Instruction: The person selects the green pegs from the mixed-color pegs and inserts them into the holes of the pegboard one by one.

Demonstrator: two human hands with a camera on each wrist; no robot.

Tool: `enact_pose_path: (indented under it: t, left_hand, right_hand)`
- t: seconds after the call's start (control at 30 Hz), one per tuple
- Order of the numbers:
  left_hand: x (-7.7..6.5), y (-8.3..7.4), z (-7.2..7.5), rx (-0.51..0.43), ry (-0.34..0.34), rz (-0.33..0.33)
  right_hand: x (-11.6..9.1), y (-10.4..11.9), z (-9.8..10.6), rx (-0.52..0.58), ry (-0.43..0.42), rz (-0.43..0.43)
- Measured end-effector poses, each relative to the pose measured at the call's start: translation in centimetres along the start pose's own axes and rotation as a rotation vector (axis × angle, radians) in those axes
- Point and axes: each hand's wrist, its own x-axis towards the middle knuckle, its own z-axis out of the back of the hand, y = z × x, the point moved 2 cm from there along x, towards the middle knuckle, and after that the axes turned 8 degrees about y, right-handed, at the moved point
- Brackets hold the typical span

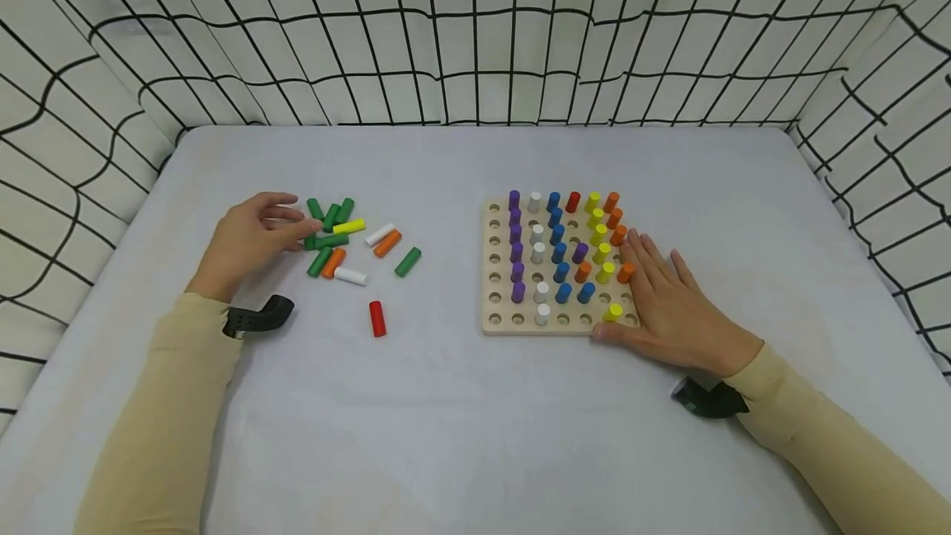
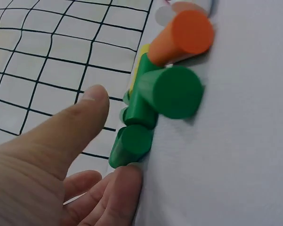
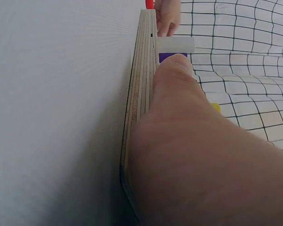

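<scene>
Coloured pegs (image 1: 559,253) fill much of a wooden pegboard (image 1: 513,331) on the white table (image 1: 416,436), apparently past halfway, with holes unfilled. The right hand (image 1: 672,312) lies flat along its edge; the left hand's (image 1: 253,238) grip is loose, thumb apart, beside scattered pegs (image 1: 408,262), many green.

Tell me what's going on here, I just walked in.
A person has both hands busy at a white-covered table. Their left hand is at a scatter of loose pegs, mostly green, close to or touching a green one. Their right hand rests along the right edge of a wooden pegboard. Purple, white, blue, red, yellow and orange pegs stand in it, with many holes empty. One loose red peg lies a little apart.
</scene>
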Motion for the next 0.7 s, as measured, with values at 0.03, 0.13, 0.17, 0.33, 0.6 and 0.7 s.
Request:
enact_pose_path:
  t: [0.03,0.13,0.17,0.33,0.6,0.7]
  left_hand:
    - [0.0,-0.1,-0.1,0.012,-0.016,0.003]
    - [-0.1,-0.5,-0.2,0.041,-0.049,0.002]
    - [-0.1,-0.7,-0.3,0.046,-0.053,0.005]
    - [-0.3,-0.9,-0.3,0.059,-0.052,0.038]
    - [-0.7,-0.9,0.5,0.106,-0.032,0.107]
    - [-1.0,-0.9,0.7,0.149,-0.019,0.116]
  right_hand:
    - [0.0,0.0,0.0,-0.001,0.000,-0.001]
    - [0.0,0.1,0.0,0.004,0.004,-0.002]
    - [0.0,0.1,0.0,0.007,0.006,-0.002]
    - [0.0,0.2,0.1,0.023,0.015,-0.003]
    - [0.0,0.2,0.1,0.030,0.020,0.004]
    - [0.0,0.2,0.0,0.030,0.018,0.004]
